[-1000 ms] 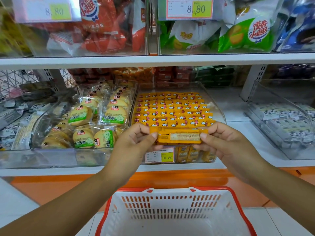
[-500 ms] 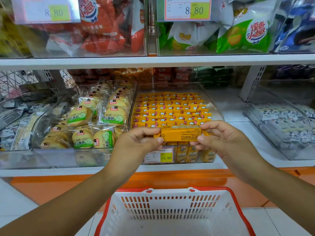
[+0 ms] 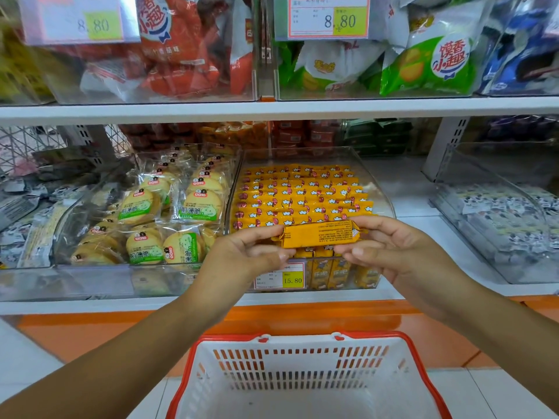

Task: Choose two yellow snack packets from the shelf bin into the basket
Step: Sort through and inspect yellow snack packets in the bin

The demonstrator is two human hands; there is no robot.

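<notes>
A packet (image 3: 319, 234) is held level between both hands, its printed back toward the camera. The left hand (image 3: 242, 255) pinches its left end, fingers (image 3: 263, 231) above and thumb below. The right hand (image 3: 390, 249) pinches the right end the same way. The packet hangs at the front of the bin (image 3: 381, 192), just above the rows of packets (image 3: 302, 195), with the basket (image 3: 302, 340) lower down.
</notes>
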